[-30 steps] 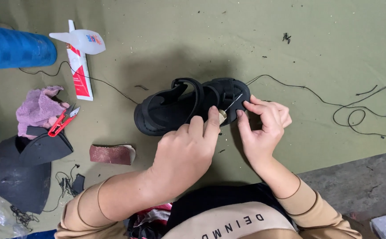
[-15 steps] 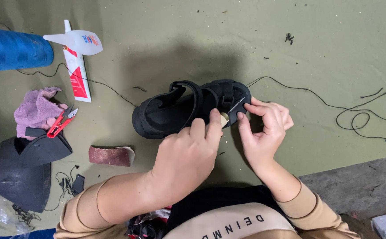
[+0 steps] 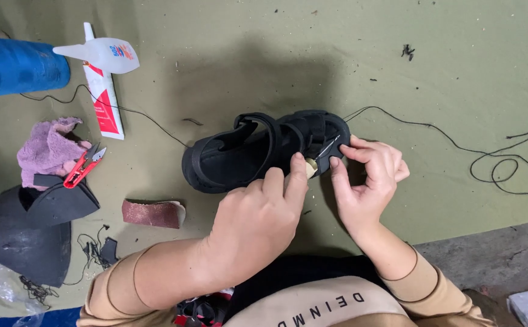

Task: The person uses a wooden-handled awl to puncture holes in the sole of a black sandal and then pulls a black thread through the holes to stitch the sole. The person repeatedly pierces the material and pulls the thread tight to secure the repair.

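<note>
Black sandal (image 3: 258,151) lies on olive cloth (image 3: 264,54), toe end toward right. Left hand (image 3: 258,221) closed on pale awl handle (image 3: 310,166) at toe edge. Right hand (image 3: 370,181) pinches sandal toe beside needle (image 3: 327,147). Black thread (image 3: 433,130) trails right; best kept taut, sandal steadied, fingertips kept off needle point.

A blue spool (image 3: 18,66) and a white glue bottle (image 3: 101,54) are lying at upper left; red snips (image 3: 84,165) are resting on a pink rag (image 3: 49,148), sandpaper (image 3: 153,213) lower down.
</note>
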